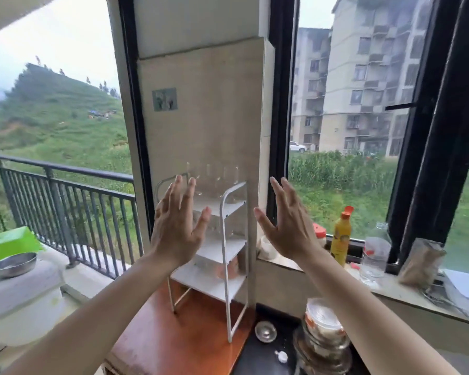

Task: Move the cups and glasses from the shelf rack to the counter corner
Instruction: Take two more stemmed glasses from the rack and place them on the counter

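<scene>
Both hands are raised in the centre of the frame, palms facing each other, fingers spread, grasping nothing. The left hand (178, 226) is in front of the left side of the shelf rack (222, 239); the right hand (287, 226) is just right of it, in front of the window frame. Neither hand touches the rack or any glass.

Step in hand: approach. No item appears to have been lifted; the transfer has not begun, judging from the empty hands.

Location of the task items: the glasses (213, 180) stand in a row on the top tier of the rack, centre of the frame, against the beige wall. They are clear and blurred; about four or five upright rims are discernible, and an exact count cannot be given. More glassware seems to sit on the second tier, count unclear. An orange-tinted object is on the third tier; its type cannot be told.

Counts: one rack, white, with four tiers visible; two hands.

The rack stands on the reddish-brown worktop (173, 342), lower centre.

Next move: lower the hands to the top tier and close each around one glass below the rim. Thin clear glass calls for a firm but light grip and a vertical lift clear of the rack's rail before moving to the worktop corner.
</scene>
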A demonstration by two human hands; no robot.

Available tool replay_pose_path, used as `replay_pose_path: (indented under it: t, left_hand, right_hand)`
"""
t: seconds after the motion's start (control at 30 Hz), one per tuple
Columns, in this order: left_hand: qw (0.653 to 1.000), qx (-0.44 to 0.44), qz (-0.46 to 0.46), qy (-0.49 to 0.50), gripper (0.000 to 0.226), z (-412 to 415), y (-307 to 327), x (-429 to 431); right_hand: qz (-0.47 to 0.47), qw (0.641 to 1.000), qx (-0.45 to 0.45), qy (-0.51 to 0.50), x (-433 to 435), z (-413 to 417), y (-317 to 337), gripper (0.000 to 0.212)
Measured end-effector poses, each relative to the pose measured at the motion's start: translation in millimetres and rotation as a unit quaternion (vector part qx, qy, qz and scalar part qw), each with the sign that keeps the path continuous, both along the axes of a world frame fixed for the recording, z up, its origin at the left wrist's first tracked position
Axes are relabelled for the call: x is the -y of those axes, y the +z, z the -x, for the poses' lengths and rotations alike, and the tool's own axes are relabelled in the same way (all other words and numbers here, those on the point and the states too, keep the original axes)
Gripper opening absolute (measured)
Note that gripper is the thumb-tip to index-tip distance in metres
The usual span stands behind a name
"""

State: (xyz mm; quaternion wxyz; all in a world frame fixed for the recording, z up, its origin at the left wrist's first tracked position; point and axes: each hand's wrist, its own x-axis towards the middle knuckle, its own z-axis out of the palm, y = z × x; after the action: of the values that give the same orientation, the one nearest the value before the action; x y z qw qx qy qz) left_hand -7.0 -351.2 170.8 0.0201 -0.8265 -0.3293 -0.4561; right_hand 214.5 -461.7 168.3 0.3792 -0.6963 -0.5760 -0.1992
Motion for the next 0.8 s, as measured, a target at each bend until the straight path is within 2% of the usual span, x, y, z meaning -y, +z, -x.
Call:
replay_pose_path:
  t: [0.17,0.4,0.67,0.8]
  left_hand:
    - [0.998,0.034,0.037,-0.028,0.073,-33,-6,-106]
    - [0.982,0.079,0.151,-0.082,0.087,-91,-10,-264]
    - [0.963,0.096,0.230,-0.101,0.088,-137,-5,-369]
    - [0.955,0.143,0.225,-0.127,0.065,-146,-14,-380]
  right_hand:
    - [0.015,0.997,-0.069,0.024,-89,-14,4,0.077]
    - [0.021,0.975,-0.221,0.015,-220,-37,16,0.081]
    - [0.069,0.967,-0.245,-0.029,-294,-55,27,0.089]
    - [0.071,0.968,-0.238,-0.040,-306,-58,26,0.076]
